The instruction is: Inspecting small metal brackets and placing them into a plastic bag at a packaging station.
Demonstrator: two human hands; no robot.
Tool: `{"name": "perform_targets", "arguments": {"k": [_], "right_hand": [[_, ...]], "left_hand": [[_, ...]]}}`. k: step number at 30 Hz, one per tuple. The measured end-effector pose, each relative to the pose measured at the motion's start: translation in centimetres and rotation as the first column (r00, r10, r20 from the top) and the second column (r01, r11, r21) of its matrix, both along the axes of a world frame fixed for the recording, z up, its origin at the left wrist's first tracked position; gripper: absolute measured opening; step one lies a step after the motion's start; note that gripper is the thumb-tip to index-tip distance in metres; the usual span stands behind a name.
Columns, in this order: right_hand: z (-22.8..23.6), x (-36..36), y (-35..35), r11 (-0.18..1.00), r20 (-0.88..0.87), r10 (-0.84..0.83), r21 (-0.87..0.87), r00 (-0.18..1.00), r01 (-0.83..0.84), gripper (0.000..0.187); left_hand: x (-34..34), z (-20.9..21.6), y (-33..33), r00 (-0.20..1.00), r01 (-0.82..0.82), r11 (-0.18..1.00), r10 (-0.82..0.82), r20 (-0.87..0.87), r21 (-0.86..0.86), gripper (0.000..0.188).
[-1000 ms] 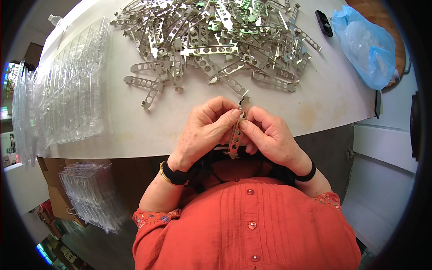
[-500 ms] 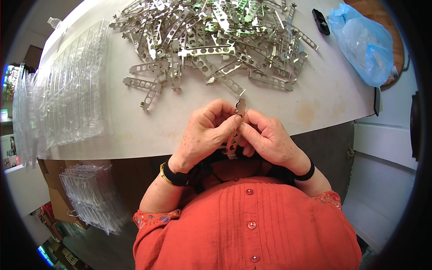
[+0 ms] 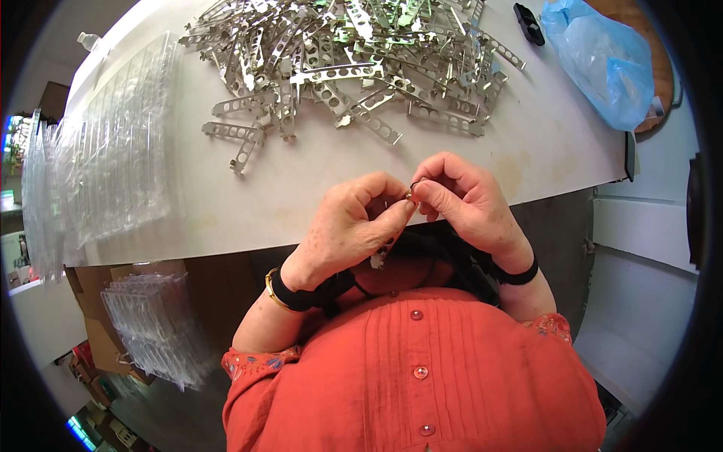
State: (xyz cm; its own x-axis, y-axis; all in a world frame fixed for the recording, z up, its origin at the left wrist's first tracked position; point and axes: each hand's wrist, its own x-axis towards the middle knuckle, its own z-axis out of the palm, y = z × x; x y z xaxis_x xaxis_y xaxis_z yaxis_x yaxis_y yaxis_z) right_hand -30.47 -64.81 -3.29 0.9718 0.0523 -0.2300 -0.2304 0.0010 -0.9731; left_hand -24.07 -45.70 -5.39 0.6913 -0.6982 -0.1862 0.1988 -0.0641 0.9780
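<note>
Bright light; dark, fisheye-curved edges

A head-worn fisheye looks down — from close above — at the hands point(image 3: 352, 220).

The tangled heap of metal brackets point(image 3: 343, 71) blocks any low pass over the far middle of the counter point(image 3: 248, 203). Left of the heap, only a narrow bare strip runs before the clear plastic trays point(image 3: 124, 151). Right of it the way is wider, hemmed by a black object point(image 3: 529, 24) and a blue bag point(image 3: 602, 68). On its near side, the left hand point(image 3: 358, 218), right hand point(image 3: 467, 200) and held bracket point(image 3: 379, 259) interrupt an otherwise open band.
</note>
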Motion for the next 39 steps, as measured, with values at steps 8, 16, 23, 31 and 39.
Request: {"name": "perform_targets", "arguments": {"k": [8,16,23,31,39], "right_hand": [[-1.0,-0.6,-0.5,0.987,0.072,-0.137,0.098,0.988,0.129,0.011],[-1.6,-0.3,-2.4,0.915,0.179,-0.341,0.289,0.923,0.282,0.013],[-1.4,0.1,-2.4,0.921,0.199,-0.335,0.277,0.921,0.275,0.013],[-1.1,0.3,-2.2,0.935,0.215,-0.32,0.23,0.923,0.27,0.014],[-1.1,0.3,-2.1,0.929,0.194,-0.331,0.237,0.924,0.283,0.014]], "left_hand": [[0.6,0.9,0.7,0.941,-0.001,0.999,-0.012,0.338,0.038,0.023],[-0.2,1.4,3.0,0.938,-0.004,0.997,-0.025,0.346,0.082,0.058],[-0.8,0.7,2.7,0.998,-0.031,0.989,0.022,-0.064,-0.145,0.051],[-0.7,0.6,2.8,0.989,-0.074,0.987,0.054,-0.137,-0.144,0.043],[-0.7,0.1,3.0,0.994,-0.088,0.988,0.08,-0.072,-0.13,0.03]]}}
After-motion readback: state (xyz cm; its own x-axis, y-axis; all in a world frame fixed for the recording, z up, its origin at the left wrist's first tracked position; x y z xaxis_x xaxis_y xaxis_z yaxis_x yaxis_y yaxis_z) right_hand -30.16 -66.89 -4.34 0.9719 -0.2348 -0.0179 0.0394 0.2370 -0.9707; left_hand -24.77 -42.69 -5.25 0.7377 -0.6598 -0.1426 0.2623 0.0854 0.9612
